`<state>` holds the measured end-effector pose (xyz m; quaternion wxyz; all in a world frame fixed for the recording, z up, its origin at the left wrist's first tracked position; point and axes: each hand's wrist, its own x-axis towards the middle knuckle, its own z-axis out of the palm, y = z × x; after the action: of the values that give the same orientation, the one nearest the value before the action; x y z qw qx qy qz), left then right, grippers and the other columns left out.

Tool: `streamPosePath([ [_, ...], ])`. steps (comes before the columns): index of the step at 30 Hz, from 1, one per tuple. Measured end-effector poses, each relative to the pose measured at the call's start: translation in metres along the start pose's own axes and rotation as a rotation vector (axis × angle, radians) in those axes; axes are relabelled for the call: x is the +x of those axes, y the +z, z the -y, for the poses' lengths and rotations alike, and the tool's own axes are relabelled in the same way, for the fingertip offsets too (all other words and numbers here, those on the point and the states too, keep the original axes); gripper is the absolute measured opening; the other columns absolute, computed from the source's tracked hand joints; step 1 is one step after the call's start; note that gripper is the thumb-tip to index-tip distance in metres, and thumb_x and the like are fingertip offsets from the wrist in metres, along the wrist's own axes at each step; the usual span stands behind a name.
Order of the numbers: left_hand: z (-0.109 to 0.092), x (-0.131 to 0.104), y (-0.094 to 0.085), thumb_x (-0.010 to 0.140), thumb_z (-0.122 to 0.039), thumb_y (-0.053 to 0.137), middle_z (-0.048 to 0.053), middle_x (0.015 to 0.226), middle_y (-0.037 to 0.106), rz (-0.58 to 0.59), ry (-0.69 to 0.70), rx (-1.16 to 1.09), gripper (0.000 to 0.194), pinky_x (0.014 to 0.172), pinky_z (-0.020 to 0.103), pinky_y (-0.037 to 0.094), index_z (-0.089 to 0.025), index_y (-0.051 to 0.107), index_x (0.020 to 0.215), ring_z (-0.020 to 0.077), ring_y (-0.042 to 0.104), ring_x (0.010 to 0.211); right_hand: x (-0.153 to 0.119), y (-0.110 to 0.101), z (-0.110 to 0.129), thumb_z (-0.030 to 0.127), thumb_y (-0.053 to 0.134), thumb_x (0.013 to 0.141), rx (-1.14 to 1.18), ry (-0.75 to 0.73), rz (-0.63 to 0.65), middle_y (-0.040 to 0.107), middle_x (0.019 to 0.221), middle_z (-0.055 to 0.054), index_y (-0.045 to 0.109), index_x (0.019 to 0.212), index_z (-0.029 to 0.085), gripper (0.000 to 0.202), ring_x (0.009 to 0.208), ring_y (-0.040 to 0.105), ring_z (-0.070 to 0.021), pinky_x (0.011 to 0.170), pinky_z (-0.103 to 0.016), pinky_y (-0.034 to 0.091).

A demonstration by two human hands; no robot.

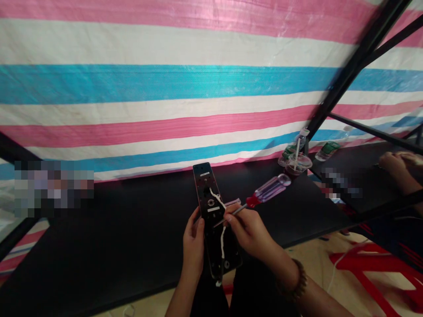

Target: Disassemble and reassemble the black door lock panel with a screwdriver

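A long black panel, which looks like the back of an electronic door lock, leans over the front edge of the black table. Along its left edge, my left hand is closed on it, thumb on the face. My right hand pinches the metal shaft of a screwdriver with a clear purple and red handle. The handle points up and right; its tip is at the panel's middle. A white cable runs down the panel and passes by my right fingers. Behind those fingers lies a small pinkish item, partly hidden.
On the table, a lidded plastic cup with a straw and a clear bottle stand back right. Another person's hands rest over the neighbouring table. Black metal posts frame a striped tarp. A red stool is below right.
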<state>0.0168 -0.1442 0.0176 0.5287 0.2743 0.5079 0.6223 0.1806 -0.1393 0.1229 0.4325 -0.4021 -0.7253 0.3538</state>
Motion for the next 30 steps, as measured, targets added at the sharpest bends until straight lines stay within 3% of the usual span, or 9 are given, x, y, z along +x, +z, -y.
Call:
streamPosePath([
  [5, 0.002, -0.001, 0.006, 0.079, -0.049, 0.075, 0.010, 0.119, 0.075, -0.071, 0.036, 0.009, 0.056, 0.092, 0.038, 0.058, -0.021, 0.066, 0.127, 0.0259, 0.072, 0.106, 0.008, 0.016, -0.002, 0.018, 0.049, 0.099, -0.151, -0.037, 0.157, 0.065, 0.077, -0.002, 0.060, 0.091, 0.020, 0.013, 0.068, 0.062, -0.0156, 0.066, -0.024, 0.046],
  [11, 0.005, -0.002, 0.007, 0.080, -0.046, 0.075, 0.010, 0.120, 0.075, -0.095, 0.068, 0.012, 0.052, 0.097, 0.040, 0.057, -0.021, 0.069, 0.125, 0.0264, 0.072, 0.108, 0.007, 0.017, 0.002, 0.017, 0.051, 0.099, -0.269, -0.052, 0.238, 0.067, 0.081, -0.004, 0.060, 0.091, 0.020, 0.013, 0.072, 0.064, -0.0166, 0.070, -0.025, 0.047],
  [22, 0.008, 0.003, 0.006, 0.080, -0.039, 0.076, 0.011, 0.120, 0.074, -0.075, 0.064, -0.026, 0.050, 0.101, 0.043, 0.055, -0.020, 0.068, 0.126, 0.0265, 0.071, 0.110, -0.003, 0.017, 0.005, 0.016, 0.047, 0.100, -0.370, -0.109, 0.236, 0.067, 0.082, -0.004, 0.060, 0.096, 0.019, 0.013, 0.072, 0.064, -0.0162, 0.069, -0.025, 0.047],
  [30, 0.010, 0.001, 0.005, 0.078, -0.039, 0.078, 0.012, 0.123, 0.073, -0.064, 0.064, -0.042, 0.053, 0.102, 0.044, 0.053, -0.019, 0.068, 0.127, 0.0275, 0.070, 0.112, -0.002, 0.017, 0.012, 0.017, 0.047, 0.102, -0.492, -0.135, 0.357, 0.070, 0.101, -0.011, 0.060, 0.103, 0.015, 0.014, 0.093, 0.067, -0.0216, 0.085, -0.032, 0.052],
])
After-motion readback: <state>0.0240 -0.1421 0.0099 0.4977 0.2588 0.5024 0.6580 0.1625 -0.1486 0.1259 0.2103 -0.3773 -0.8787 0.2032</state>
